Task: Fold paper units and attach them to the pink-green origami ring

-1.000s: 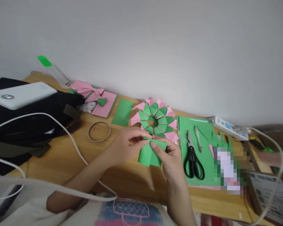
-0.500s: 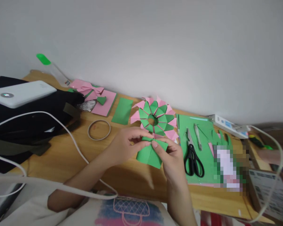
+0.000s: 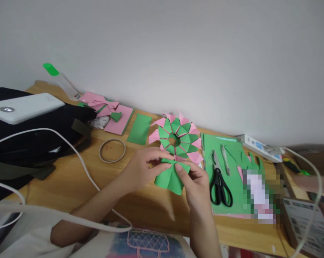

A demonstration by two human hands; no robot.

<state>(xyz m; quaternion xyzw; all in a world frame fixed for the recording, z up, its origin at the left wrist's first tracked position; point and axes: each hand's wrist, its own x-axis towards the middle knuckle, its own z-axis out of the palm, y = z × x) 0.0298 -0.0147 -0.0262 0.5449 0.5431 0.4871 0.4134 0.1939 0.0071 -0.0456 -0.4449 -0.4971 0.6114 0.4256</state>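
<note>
Between my two hands is a piece of green paper (image 3: pixel 170 180), creased down its middle and bent at the top edge. My left hand (image 3: pixel 147 165) pinches its upper left edge between thumb and fingers. My right hand (image 3: pixel 195 179) grips the upper right side, thumb on the front and fingers behind. Just beyond my hands a ring of folded green and pink paper pieces (image 3: pixel 192 137) lies on the table, its near edge partly hidden by my fingers. A flat green paper rectangle (image 3: pixel 139 129) lies left of the ring.
Black scissors (image 3: pixel 217 186) and a slim cutter (image 3: pixel 225 160) rest on green sheets (image 3: pixel 234 195) at right. A tape roll (image 3: pixel 112 150) lies left; pink paper (image 3: pixel 121 118) lies behind it. A white power bank (image 3: pixel 27 107) sits on a black bag (image 3: pixel 56 123). White cable (image 3: pixel 83 168) crosses the left side.
The top edge of the green paper has been bent further and its middle crease looks deeper. Both hands keep their hold in nearly the same place. The view has shifted slightly.
</note>
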